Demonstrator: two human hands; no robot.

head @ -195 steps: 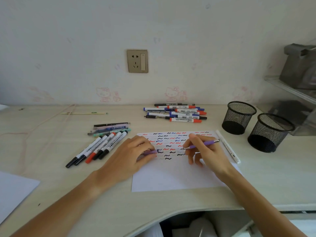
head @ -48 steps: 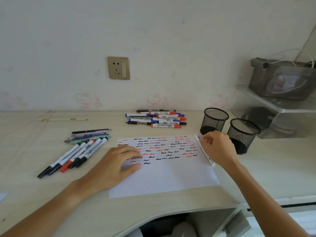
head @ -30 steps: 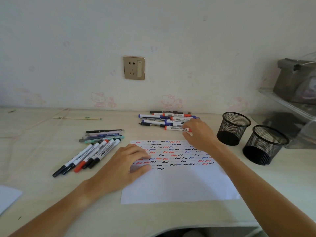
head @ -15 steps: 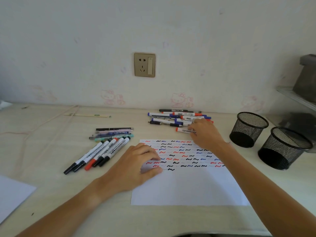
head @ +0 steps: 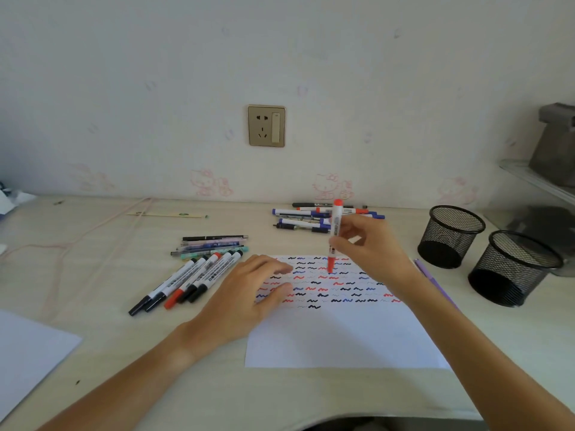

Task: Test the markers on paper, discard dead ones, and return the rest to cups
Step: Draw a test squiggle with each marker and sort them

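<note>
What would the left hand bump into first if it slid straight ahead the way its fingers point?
Probably the red marker that the right hand holds upright over the paper, though depth is unclear.

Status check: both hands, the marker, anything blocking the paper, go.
Right hand grips red marker, upright, capped end down over the paper. Left hand flat on paper's left edge. Nothing in the way.

Left hand (head: 249, 293): palm down, fingers spread and nearly straight, pressing flat, forearm running back toward lower left. Right hand (head: 370, 247): raised ahead and right of the left, fingers curled, pinching a red marker (head: 334, 236) held near upright, cap end down. Right forearm extends back to lower right.
</note>
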